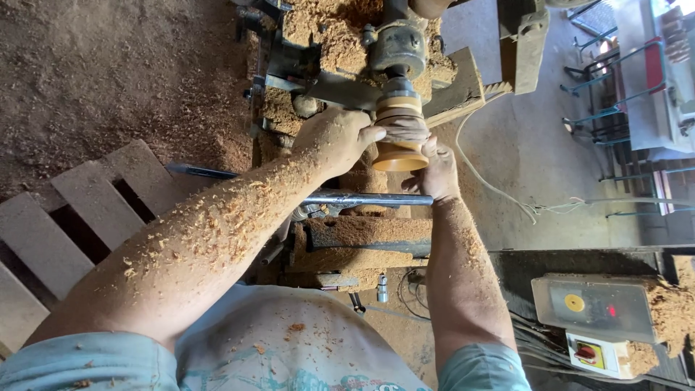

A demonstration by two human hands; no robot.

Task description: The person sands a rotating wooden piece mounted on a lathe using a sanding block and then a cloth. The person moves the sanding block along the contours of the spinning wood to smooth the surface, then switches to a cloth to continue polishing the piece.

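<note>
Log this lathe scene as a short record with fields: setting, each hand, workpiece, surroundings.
setting: wood lathe buried in sawdust, seen from above
left hand: left hand on the near side of the round wooden workpiece, thumb touching it
right hand: right hand pressing a piece of sandpaper against the workpiece
workpiece: tan, disc-shaped, mounted on the lathe spindle
arms: both coated in wood shavings
surroundings: metal bar below the hands; wooden pallet at left; grey switch box with a yellow button at right

Sawdust-covered floor (108, 72), wooden pallet (79, 210) at left, sunlit concrete (536, 159) at right.
</note>
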